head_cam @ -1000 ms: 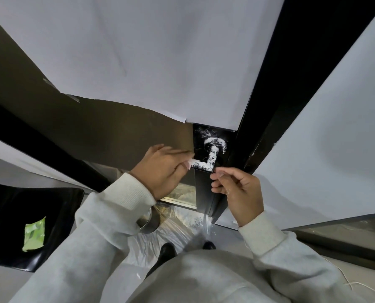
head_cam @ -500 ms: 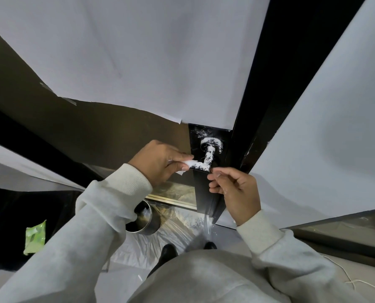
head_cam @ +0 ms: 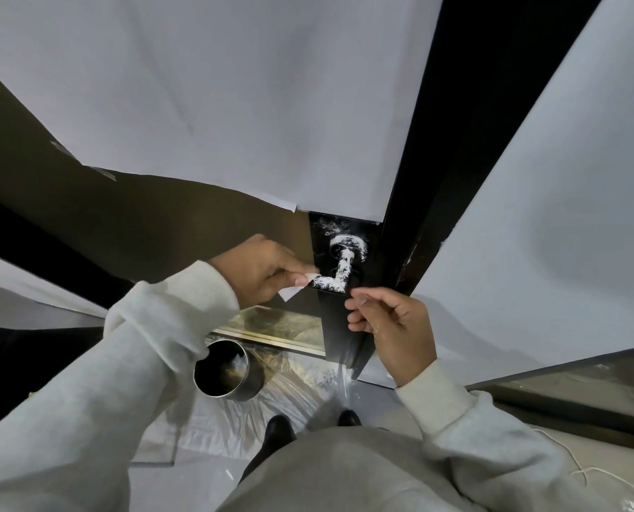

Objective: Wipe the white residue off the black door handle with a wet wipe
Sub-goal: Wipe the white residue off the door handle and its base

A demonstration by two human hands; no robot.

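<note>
So the left hand [head_cam: 260,269] has its fingers [head_cam: 289,277] pinched on a small white wet wipe [head_cam: 300,286], and the wipe is pressed right against the free tip of the door handle [head_cam: 336,277], on the handle's left end. A corner of the wipe hangs loose just below that tip. The right hand [head_cam: 396,327] sits just below the handle's bend, fingers [head_cam: 367,297] curled in with thumb and forefinger close together, and there seems to be nothing in them; the fingertips are right by the underside of the handle, can't tell if they actually touch it. The handle itself is an L-shaped black lever caked in white residue [head_cam: 345,264] along the bar, up the neck and around the round base, with more white smears on the black plate [head_cam: 330,230] just above the handle. Both arms are in light grey sleeves [head_cam: 153,349]. Above the handle a big white sheet [head_cam: 234,105] covers the door, and a black door edge [head_cam: 419,179] runs up just right of the handle. Well below the handle, on the floor, there's a shiny metal bin [head_cam: 227,375] sitting on clear plastic sheeting [head_cam: 282,397], plus two black shoe toes [head_cam: 278,428].
</note>
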